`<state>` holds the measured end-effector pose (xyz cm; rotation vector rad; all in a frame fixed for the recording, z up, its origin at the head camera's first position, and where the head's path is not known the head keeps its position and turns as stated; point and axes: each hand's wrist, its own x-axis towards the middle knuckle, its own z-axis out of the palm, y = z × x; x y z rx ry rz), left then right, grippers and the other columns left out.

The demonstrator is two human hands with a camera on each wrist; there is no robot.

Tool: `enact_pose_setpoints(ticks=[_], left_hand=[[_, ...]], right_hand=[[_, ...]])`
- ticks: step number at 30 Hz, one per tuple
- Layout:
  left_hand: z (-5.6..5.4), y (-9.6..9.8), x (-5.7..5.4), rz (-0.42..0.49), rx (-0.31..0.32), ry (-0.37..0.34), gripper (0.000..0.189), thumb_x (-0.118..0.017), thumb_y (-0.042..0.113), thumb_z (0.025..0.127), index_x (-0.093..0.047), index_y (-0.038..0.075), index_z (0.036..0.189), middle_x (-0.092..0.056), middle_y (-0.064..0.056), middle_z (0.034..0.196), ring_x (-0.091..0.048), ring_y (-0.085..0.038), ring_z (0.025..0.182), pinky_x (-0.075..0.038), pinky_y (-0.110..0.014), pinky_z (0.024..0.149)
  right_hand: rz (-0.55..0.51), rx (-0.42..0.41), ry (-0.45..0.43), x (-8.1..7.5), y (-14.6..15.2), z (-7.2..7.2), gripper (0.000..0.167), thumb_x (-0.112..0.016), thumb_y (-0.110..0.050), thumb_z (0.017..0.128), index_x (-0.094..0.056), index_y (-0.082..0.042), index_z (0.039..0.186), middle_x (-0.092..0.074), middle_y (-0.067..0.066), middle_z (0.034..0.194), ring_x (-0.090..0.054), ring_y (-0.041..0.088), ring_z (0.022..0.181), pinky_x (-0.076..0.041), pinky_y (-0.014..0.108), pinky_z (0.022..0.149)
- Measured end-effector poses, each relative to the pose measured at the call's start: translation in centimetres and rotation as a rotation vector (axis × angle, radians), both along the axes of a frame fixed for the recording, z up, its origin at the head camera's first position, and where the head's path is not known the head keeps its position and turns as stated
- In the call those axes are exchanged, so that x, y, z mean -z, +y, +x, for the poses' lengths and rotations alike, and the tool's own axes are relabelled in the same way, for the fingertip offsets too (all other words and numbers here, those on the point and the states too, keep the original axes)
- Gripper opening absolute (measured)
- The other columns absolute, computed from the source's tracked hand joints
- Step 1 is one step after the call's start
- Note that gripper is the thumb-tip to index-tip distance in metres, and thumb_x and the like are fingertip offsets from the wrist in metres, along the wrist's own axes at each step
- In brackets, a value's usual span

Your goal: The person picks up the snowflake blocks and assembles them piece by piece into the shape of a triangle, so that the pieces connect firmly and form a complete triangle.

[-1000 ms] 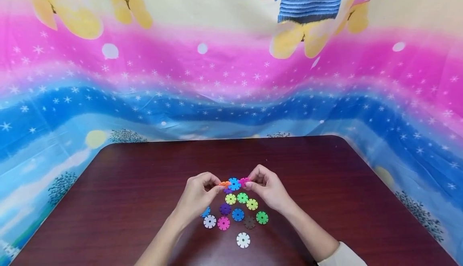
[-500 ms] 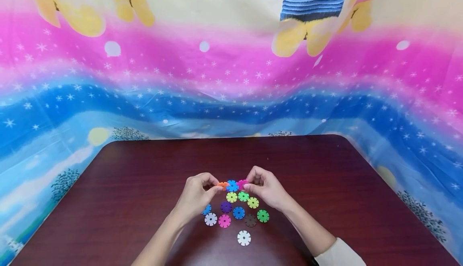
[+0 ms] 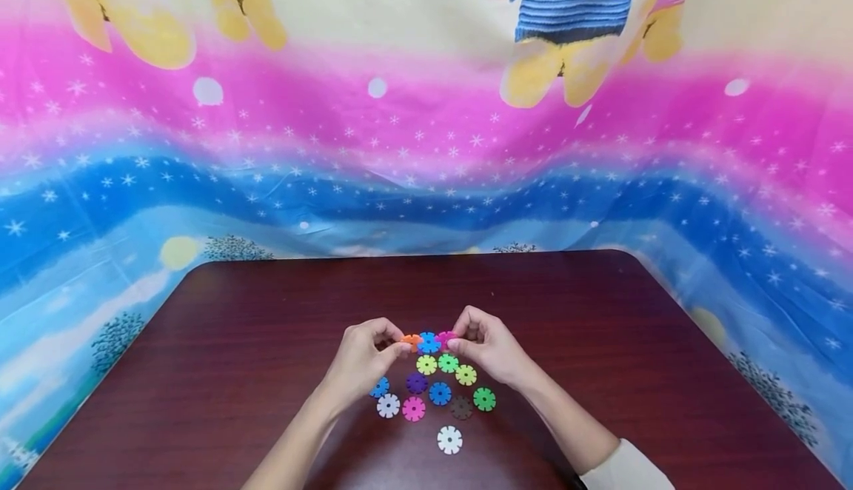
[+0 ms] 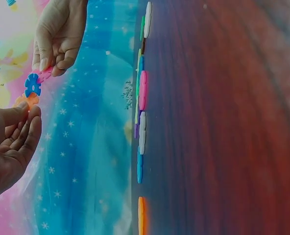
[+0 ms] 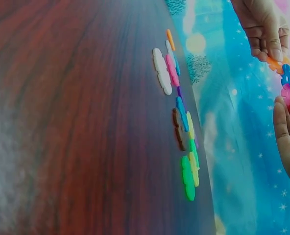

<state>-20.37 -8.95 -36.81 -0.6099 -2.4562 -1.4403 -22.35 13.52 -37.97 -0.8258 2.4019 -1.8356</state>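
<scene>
Head view: the bright-blue notched plastic disc (image 3: 429, 343) sat midway between the left hand (image 3: 365, 355) and the right hand (image 3: 493, 349), neither nearer, in a three-disc row running side to side. The left thumb and fingers pinched the flat orange notched plastic disc (image 3: 411, 341); the right pinched the flat pink notched plastic disc (image 3: 444, 338) (thumb partly covering it), all above the wood-grained, dark-red counter (image 3: 566, 290).

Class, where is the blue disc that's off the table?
In the head view, the blue disc is raised near mid-width, between the orange disc in the left hand and the pink disc in the right hand.
</scene>
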Motion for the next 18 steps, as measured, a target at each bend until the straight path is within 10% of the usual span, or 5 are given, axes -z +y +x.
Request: enact_pose_setpoints(ticks=[6, 14, 18], left_hand=[[-0.12, -0.08, -0.17, 0.008, 0.023, 0.005, 0.012, -0.074, 0.007, 0.076, -0.062, 0.006, 0.078, -0.062, 0.002, 0.071, -0.056, -0.009, 0.060, -0.044, -0.023, 0.049], [-0.10, -0.02, -0.33, 0.004, 0.050, 0.032, 0.021, -0.077, 0.006, 0.074, -0.061, 0.011, 0.085, -0.057, 0.005, 0.080, -0.058, -0.007, 0.067, -0.051, -0.021, 0.062], [-0.14, 0.32, -0.44, 0.015, 0.070, 0.081, 0.023, -0.077, 0.008, 0.074, -0.062, 0.011, 0.091, -0.058, 0.004, 0.086, -0.060, -0.009, 0.078, -0.052, -0.024, 0.072]], right_hand=[[0.003, -0.004, -0.006, -0.45, 0.10, 0.10, 0.012, -0.062, 0.002, 0.086, -0.051, 0.002, 0.087, -0.060, 0.017, 0.082, -0.061, 0.017, 0.069, -0.053, 0.030, 0.064], [-0.049, -0.028, -0.021, -0.62, 0.19, 0.15, 0.013, -0.061, 0.001, 0.087, -0.050, 0.005, 0.092, -0.061, 0.021, 0.090, -0.061, 0.041, 0.080, -0.054, 0.031, 0.071], [-0.040, -0.046, -0.017, -0.70, -0.16, 0.31, 0.013, -0.061, -0.001, 0.087, -0.050, 0.005, 0.092, -0.061, 0.020, 0.091, -0.063, 0.029, 0.078, -0.054, 0.033, 0.069]])
